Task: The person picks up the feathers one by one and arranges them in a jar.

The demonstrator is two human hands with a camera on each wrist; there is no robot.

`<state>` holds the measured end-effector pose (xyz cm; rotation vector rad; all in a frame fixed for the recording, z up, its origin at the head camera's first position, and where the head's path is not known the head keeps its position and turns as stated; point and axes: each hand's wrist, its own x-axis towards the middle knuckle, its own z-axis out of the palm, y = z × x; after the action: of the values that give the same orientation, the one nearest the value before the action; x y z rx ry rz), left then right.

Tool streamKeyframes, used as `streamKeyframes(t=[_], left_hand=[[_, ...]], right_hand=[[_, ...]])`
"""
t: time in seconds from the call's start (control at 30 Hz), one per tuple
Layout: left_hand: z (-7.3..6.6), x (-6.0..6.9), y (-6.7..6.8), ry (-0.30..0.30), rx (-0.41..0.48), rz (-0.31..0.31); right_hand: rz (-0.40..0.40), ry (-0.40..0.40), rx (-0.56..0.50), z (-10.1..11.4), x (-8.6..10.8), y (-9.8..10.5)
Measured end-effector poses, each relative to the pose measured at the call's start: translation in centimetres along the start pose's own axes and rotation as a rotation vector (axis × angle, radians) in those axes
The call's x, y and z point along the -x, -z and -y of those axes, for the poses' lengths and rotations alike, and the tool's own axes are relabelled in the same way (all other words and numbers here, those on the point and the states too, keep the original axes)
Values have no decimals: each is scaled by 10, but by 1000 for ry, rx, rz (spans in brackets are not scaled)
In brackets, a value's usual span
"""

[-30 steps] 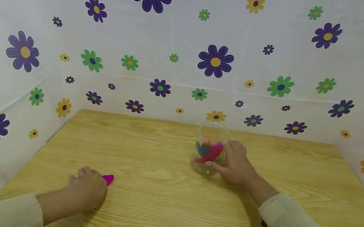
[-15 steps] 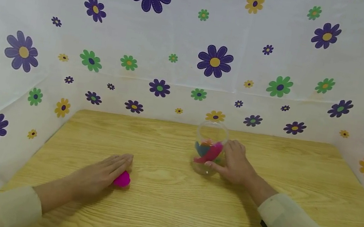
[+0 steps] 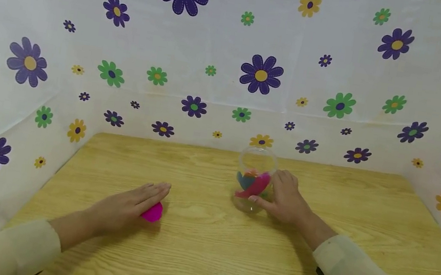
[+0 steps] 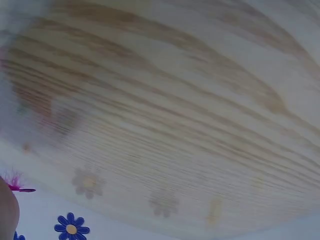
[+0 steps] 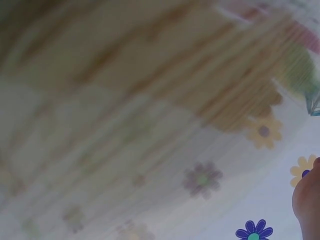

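Note:
In the head view my left hand is a little above the table at the left, holding a magenta feather between thumb and fingers. The feather's fluffy end shows past a fingertip at the left wrist view's edge. My right hand grips the side of a clear jar, thumb in front. The jar stands upright on the table, with pink, blue-grey and orange feathers inside. A bit of teal feather appears at the right wrist view's edge; most of that hand is out of frame there.
The wood-grain table runs back to a white cloth printed with flowers, which also hangs at both sides. A light glare lies on the table near the front.
My left hand has gone from curled over the magenta feather on the table to holding it, moving right and slightly away from me. The right hand and jar have stayed put.

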<state>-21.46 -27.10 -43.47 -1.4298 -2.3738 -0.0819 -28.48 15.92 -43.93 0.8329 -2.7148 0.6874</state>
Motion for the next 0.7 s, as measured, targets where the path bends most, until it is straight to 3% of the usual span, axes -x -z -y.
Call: streamKeyframes(t=[0.13,0.23,0.33,0.43,0.57,0.63,0.7], left_hand=[[-13,-12,3,289,180,-22],[-21,-23,6,503,354,-89],[-26,-38,9,684,590,-176],[-28,-53,14,852,938,-216],[-26,-67,20,1047,1560,-262],[-25,-70,24,1097,1784,-258],[-24,-71,27,1079,1914,-228]], right_hand=[[1,0,-10,0,-1,1],[5,6,-13,0,-1,1],[0,18,-2,0,-2,0],[-11,20,21,-1,-2,0],[-16,12,21,-1,-1,1],[-11,11,19,-1,-1,1],[-7,13,20,-1,-2,1]])
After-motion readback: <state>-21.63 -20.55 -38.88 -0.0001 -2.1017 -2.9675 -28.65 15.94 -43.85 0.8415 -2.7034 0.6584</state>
